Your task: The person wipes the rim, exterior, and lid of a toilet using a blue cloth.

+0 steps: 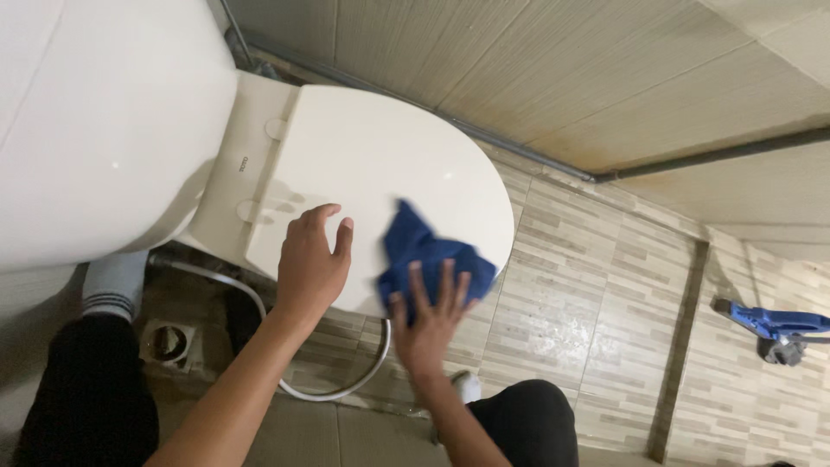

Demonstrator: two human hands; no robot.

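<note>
A small bathroom with beige, wood-grain striped floor tiles [562,285] and matching wall tiles fills the view, seen from above. At far left stands the cream ceramic toilet tank [95,130], and below it a square metal floor drain [169,343] sits beside a grey flexible hose [259,307] that loops under the bowl. Next comes the closed, glossy cream plastic toilet lid [363,164]. The left hand [309,264] rests on the lid's near edge, fingers loosely spread and gripping nothing, only touching the plastic. Just to its right, the crumpled dark blue cleaning cloth [428,255] lies on the lid's front rim, pressed flat under the right hand [428,324], whose fingers are splayed wide over the fabric rather than closed round it. The cloth looks soft, light and limp (likely damp, though that cannot be told), so it should bunch easily and slide on the smooth lid; a flat palm over its middle, or a pinch of its gathered folds, seems the surest hold. At far right a blue plastic-handled tool [769,322] lies on the floor, well apart.
</note>
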